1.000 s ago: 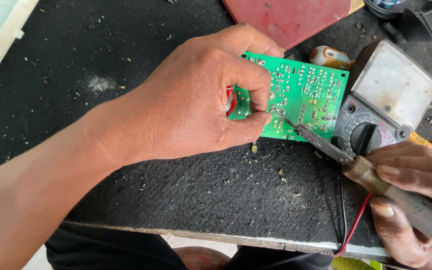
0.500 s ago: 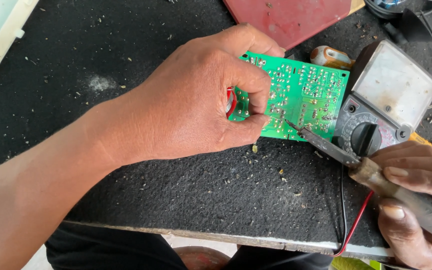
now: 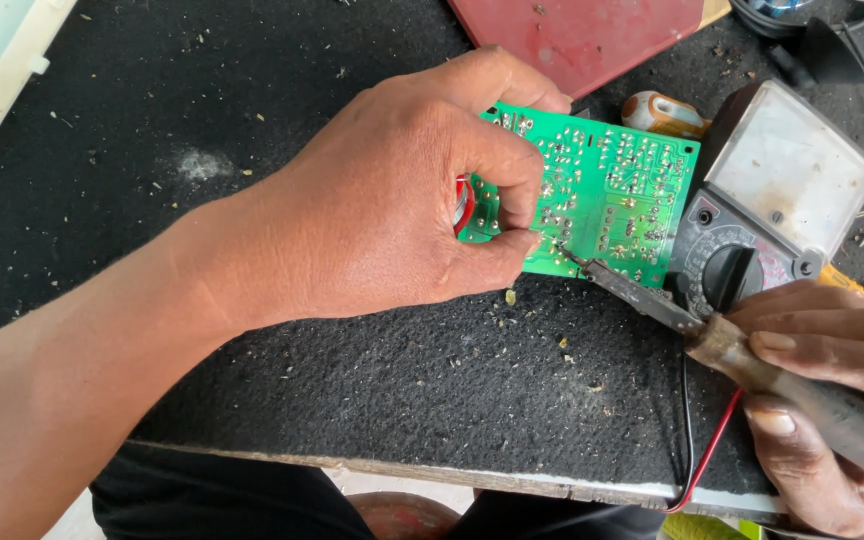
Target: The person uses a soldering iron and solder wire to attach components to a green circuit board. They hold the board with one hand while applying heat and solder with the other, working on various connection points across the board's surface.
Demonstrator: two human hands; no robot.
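Black gritty bench (image 3: 252,120), solder-dotted green circuit board (image 3: 612,200) in clamped left hand (image 3: 392,210), right hand (image 3: 822,400) gripping soldering iron (image 3: 712,330).

The dark metal tip of my wooden-handled soldering iron (image 3: 642,295) now sits further left on the green printed circuit board (image 3: 612,200), touching solder joints near its lower edge, just beside my left thumb. My right hand (image 3: 822,400) has slid left with it, now covering more of the grey analogue multimeter (image 3: 782,190).
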